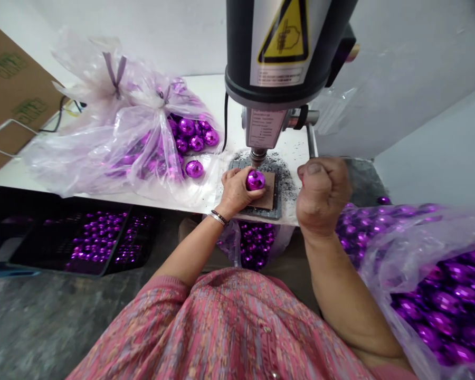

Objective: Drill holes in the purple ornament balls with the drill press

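Under the chuck of a drill press point(261, 129), my left hand point(237, 191) grips a shiny purple faceted ball point(255, 180) between thumb and fingers. The ball rests over a brown square board point(268, 198) on the grey metal base point(277, 208), and a small dark spot shows on its top. My right hand point(323, 192) is closed in a fist at the lower end of the press's lever point(312, 141), to the right of the base. Dark shavings lie around the base on the white table point(206, 84).
Clear plastic bags point(142, 132) of purple balls lie on the table's left, with a loose ball point(194, 169) beside them. A cardboard box point(16, 89) stands far left. Black crates point(119, 237) of balls sit below. Another open bag point(391, 248) of balls is at the right.
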